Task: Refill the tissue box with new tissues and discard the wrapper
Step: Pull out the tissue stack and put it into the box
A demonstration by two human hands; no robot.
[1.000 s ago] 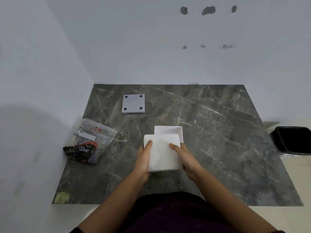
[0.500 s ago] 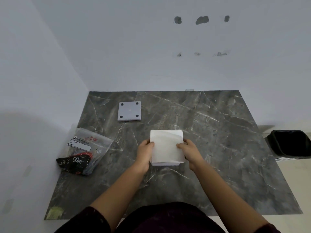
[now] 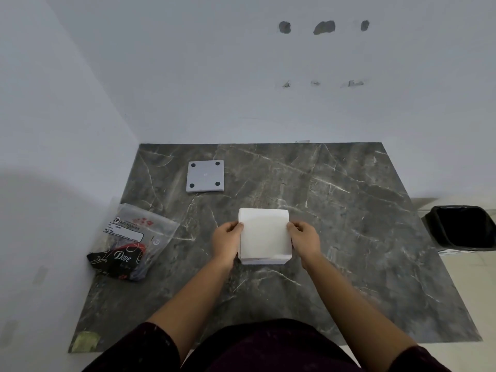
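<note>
1 s ago the tissues [image 3: 264,232] lay offset toward the near-left of the box [image 3: 264,260], with the box's far rim and open interior exposed beyond them. At 0.5 s ago the stack sat squarely over the box. Now it sits lower, only the box's near wall visible under it. The left hand [image 3: 226,241] went from lying on the stack's left top face, thumb extended along it, to gripping the left edge. The right hand [image 3: 304,240] went from resting on the stack's top, fingers pointing toward the left, to gripping the right edge. Both hands ended farther from the body.
</note>
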